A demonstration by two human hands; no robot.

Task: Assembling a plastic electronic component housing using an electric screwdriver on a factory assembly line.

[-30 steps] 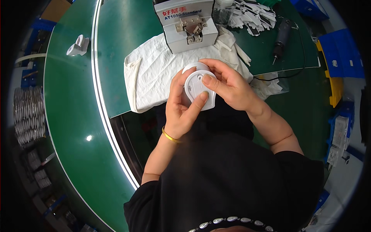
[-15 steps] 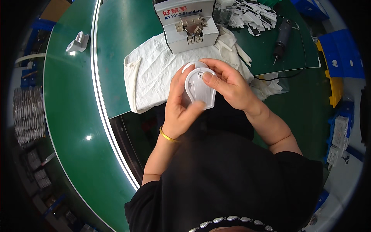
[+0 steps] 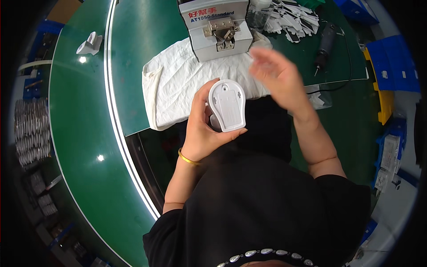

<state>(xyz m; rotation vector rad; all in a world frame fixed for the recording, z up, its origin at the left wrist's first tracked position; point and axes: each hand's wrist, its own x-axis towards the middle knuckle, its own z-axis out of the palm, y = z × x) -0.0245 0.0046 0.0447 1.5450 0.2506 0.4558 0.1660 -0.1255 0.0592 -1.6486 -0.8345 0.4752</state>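
A white plastic housing with a rounded, keyhole-shaped base faces up, showing a recessed panel, a round hole near its far end and small slots at the sides. My left hand is closed around it from the left, thumb along its near edge and fingers behind. Apart from the housing, my right hand is raised to the right above the edge of the white cloth. Its fingers are blurred but look stretched out, with nothing visible in them.
A boxy screw feeder with a metal mechanism stands beyond the cloth. Behind it are a clear jar and a heap of white plastic parts. An electric screwdriver lies right. Another white part sits on the green surface at left.
My right hand has let go of the white housing and moved up and right. My left hand still holds the housing, now fully exposed and slightly lower.
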